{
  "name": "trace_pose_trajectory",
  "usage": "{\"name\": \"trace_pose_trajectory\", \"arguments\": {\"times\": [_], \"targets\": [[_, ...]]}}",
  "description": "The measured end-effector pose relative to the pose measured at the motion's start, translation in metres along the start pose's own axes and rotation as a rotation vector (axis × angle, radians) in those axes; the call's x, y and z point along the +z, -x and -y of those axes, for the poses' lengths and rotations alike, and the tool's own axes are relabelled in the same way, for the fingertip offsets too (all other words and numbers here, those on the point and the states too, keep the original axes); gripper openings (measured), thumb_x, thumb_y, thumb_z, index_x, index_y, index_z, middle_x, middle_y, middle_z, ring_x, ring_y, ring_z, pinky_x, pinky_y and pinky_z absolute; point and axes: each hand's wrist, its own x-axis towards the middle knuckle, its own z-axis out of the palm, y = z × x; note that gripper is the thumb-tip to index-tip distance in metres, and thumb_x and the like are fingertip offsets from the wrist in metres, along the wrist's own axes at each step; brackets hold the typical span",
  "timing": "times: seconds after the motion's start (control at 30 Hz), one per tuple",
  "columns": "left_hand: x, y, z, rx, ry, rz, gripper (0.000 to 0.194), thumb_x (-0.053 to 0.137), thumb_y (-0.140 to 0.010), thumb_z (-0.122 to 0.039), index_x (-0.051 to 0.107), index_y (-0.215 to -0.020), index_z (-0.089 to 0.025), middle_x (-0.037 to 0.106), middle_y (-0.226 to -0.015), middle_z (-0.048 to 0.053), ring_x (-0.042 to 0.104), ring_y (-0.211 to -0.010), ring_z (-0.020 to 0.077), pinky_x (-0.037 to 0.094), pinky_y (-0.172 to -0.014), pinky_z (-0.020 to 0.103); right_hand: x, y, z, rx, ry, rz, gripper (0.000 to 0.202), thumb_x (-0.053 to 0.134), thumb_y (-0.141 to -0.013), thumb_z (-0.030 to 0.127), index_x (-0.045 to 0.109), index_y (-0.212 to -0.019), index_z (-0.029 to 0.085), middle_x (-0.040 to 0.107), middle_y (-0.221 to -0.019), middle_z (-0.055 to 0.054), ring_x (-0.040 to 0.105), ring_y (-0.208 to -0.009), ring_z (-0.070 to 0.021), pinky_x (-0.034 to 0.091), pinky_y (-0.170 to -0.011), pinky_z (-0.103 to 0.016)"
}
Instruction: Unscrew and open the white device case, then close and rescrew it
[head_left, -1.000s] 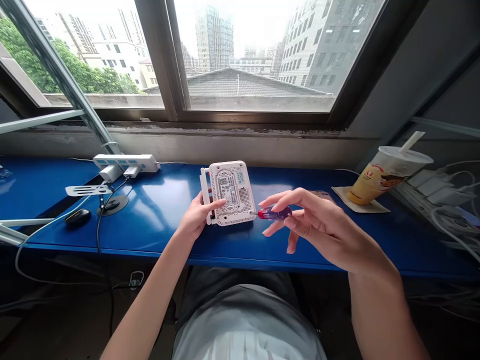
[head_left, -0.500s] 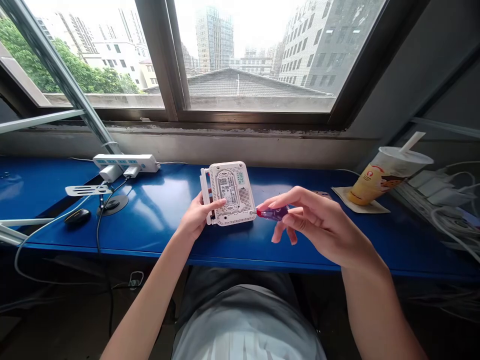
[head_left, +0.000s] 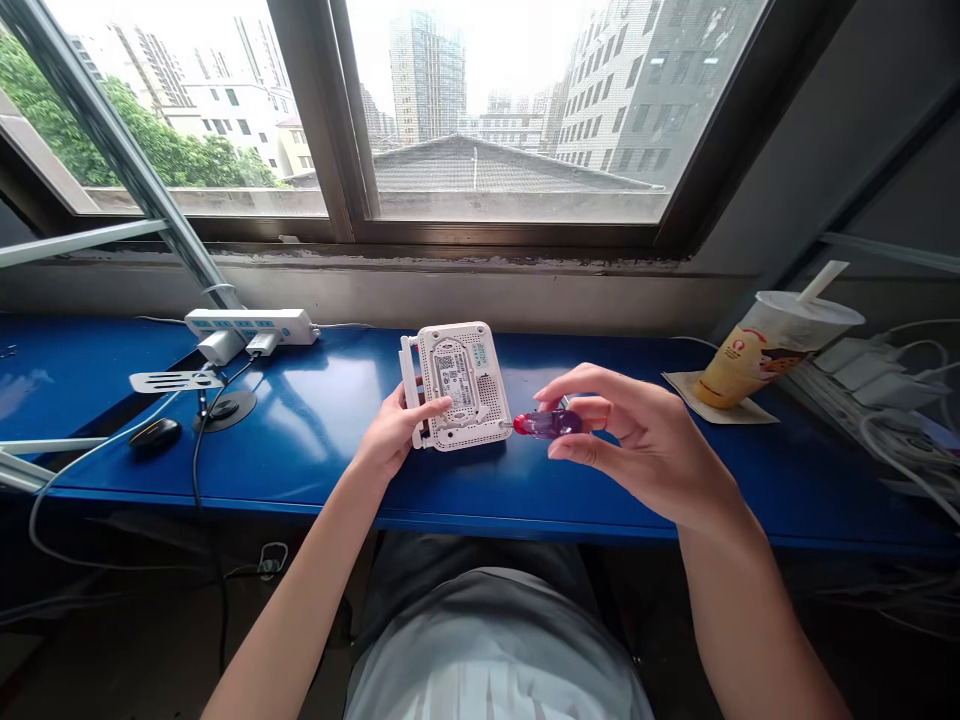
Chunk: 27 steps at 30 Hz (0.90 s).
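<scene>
A white router (head_left: 465, 385) is held above the desk with its labelled, vented underside facing me and its antennas folded along the left side. My left hand (head_left: 397, 425) grips its left edge, thumb on the underside and fingers behind. My right hand (head_left: 630, 430) has its fingers around the handle of a screwdriver (head_left: 551, 424), purple with a red collar. The short metal shaft points left, and its tip meets the router's lower right corner, where a screw hole appears to be. The tip itself is too small to see clearly.
The blue desk (head_left: 315, 440) runs below a window. On the left are a white power strip (head_left: 255, 325), a black mouse (head_left: 155, 434) and a slotted white bracket (head_left: 176, 382). At right a drink cup (head_left: 765, 350) stands on a napkin (head_left: 739, 415), beside white adapters and cables (head_left: 877, 370).
The fingers of my right hand have shifted around the screwdriver handle, which has turned and shows more of its side. My left hand and the router have stayed in place.
</scene>
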Motion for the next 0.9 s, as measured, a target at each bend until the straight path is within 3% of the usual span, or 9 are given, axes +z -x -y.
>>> {"name": "trace_pose_trajectory", "arguments": {"times": [0.17, 0.33, 0.47, 0.57, 0.67, 0.8, 0.9], "targets": [[0.0005, -0.001, 0.0004, 0.0, 0.0, 0.005, 0.073, 0.099, -0.074, -0.025, 0.064, -0.138, -0.02, 0.073, -0.139, 0.015, 0.072, -0.126, 0.0366, 0.064, -0.107, 0.052, -0.0068, 0.0048, 0.0012, 0.08, -0.126, 0.131, 0.011, 0.072, -0.105, 0.033, 0.066, -0.111, 0.027, 0.078, -0.119, -0.003, 0.077, -0.068, -0.0112, 0.059, -0.055, -0.019], [0.001, -0.0014, 0.0008, -0.003, 0.004, -0.009, 0.072, 0.099, -0.073, -0.024, 0.065, -0.136, -0.019, 0.074, -0.138, 0.015, 0.073, -0.125, 0.037, 0.064, -0.106, 0.053, -0.0068, 0.0053, 0.0022, 0.011, -0.129, 0.205, 0.015, 0.054, -0.113, 0.03, 0.067, -0.121, 0.027, 0.069, -0.135, -0.008, 0.08, -0.083, -0.0146, 0.062, -0.057, -0.021], [0.0, -0.0018, 0.0014, 0.001, 0.004, -0.001, 0.074, 0.1, -0.071, -0.026, 0.065, -0.136, -0.019, 0.074, -0.137, 0.016, 0.074, -0.124, 0.0375, 0.063, -0.107, 0.055, -0.0049, 0.0023, 0.0015, -0.044, -0.063, 0.195, 0.02, 0.069, -0.107, 0.034, 0.075, -0.125, 0.028, 0.066, -0.136, -0.009, 0.077, -0.087, -0.0148, 0.065, -0.068, -0.025], [-0.0006, -0.0023, 0.0016, 0.004, 0.003, 0.002, 0.074, 0.1, -0.071, -0.026, 0.065, -0.136, -0.02, 0.074, -0.138, 0.015, 0.073, -0.124, 0.0374, 0.063, -0.107, 0.054, -0.0021, -0.0008, -0.0018, -0.085, -0.026, 0.127, 0.02, 0.084, -0.095, 0.034, 0.082, -0.114, 0.028, 0.068, -0.12, -0.007, 0.074, -0.087, -0.0156, 0.066, -0.072, -0.026], [-0.0007, -0.0023, 0.0012, 0.003, -0.005, 0.008, 0.074, 0.1, -0.072, -0.026, 0.064, -0.137, -0.02, 0.073, -0.139, 0.015, 0.073, -0.126, 0.0368, 0.064, -0.106, 0.053, -0.0001, -0.0021, -0.0042, -0.075, -0.048, 0.085, 0.019, 0.088, -0.091, 0.032, 0.084, -0.11, 0.027, 0.07, -0.105, -0.005, 0.074, -0.08, -0.0151, 0.065, -0.066, -0.024], [-0.0013, -0.002, 0.0012, 0.005, -0.013, 0.025, 0.075, 0.1, -0.072, -0.027, 0.064, -0.138, -0.02, 0.073, -0.14, 0.015, 0.073, -0.126, 0.0368, 0.064, -0.106, 0.053, -0.0023, 0.0003, -0.002, 0.056, -0.165, 0.185, 0.026, 0.077, -0.101, 0.032, 0.07, -0.125, 0.026, 0.076, -0.116, -0.006, 0.078, -0.067, -0.0127, 0.059, -0.052, -0.019], [-0.002, -0.0023, 0.0017, 0.007, -0.011, 0.023, 0.075, 0.1, -0.072, -0.028, 0.064, -0.137, -0.02, 0.073, -0.139, 0.016, 0.074, -0.124, 0.0371, 0.063, -0.106, 0.055, -0.0048, 0.0026, 0.0014, 0.075, -0.201, 0.25, 0.017, 0.062, -0.11, 0.035, 0.065, -0.121, 0.022, 0.074, -0.125, -0.011, 0.082, -0.078, -0.0174, 0.061, -0.053, -0.021]]}}
